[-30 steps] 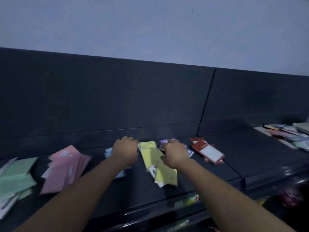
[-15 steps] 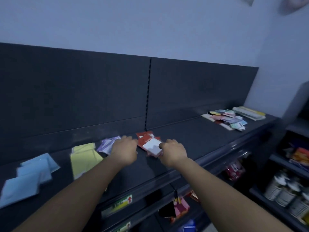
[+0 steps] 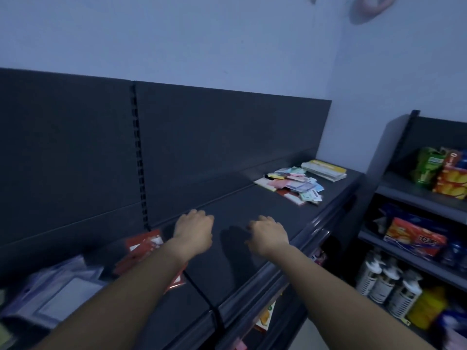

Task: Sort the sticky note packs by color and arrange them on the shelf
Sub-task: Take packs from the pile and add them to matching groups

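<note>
My feed: left hand [image 3: 194,227] and right hand [image 3: 267,233] hover over the shelf [image 3: 255,208], fingers loosely curled, holding nothing. Mixed sticky note packs [image 3: 294,184] piled far right.

Two bare hands, left hand [image 3: 193,229] and right hand [image 3: 269,236]. One dark shelf [image 3: 252,218]. One heap of mixed sticky note packs [image 3: 293,184], too jumbled to count. One stack of booklets [image 3: 324,170]. At least two red packs [image 3: 144,245], with blur hiding any others. Three white bottles [image 3: 386,284].
</note>
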`<move>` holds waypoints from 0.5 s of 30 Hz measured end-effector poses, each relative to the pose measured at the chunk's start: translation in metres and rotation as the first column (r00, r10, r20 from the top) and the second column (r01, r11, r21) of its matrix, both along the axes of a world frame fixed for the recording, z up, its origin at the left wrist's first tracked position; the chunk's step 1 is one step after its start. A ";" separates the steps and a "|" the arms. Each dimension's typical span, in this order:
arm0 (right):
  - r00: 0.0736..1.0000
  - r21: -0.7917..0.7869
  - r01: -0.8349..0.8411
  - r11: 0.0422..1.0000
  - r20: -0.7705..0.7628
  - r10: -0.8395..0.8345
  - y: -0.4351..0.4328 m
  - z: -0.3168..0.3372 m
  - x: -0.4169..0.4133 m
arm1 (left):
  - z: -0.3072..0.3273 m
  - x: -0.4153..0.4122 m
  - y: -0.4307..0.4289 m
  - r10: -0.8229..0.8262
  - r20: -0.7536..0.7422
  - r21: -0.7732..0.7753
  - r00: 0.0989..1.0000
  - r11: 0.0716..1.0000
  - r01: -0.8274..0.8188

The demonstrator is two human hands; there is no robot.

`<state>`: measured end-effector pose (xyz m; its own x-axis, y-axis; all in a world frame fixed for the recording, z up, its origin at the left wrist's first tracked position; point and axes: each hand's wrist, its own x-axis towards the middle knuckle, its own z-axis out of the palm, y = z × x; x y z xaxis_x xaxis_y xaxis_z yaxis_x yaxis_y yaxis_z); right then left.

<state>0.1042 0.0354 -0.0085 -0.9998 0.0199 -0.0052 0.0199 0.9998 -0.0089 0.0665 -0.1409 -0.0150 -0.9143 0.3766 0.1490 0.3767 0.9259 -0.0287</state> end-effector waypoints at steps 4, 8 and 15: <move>0.998 -0.014 0.060 0.998 -0.004 -0.060 0.039 -0.002 -0.026 | 0.000 -0.034 0.044 -0.067 0.002 -0.001 0.998 0.998 0.067; 0.995 -0.019 0.104 0.994 -0.007 -0.104 0.083 -0.002 -0.050 | -0.002 -0.066 0.087 -0.101 0.016 0.005 0.995 0.995 0.101; 0.994 0.005 0.109 0.994 -0.020 -0.109 0.169 -0.002 -0.101 | -0.007 -0.120 0.174 -0.114 0.034 0.017 0.993 0.993 0.114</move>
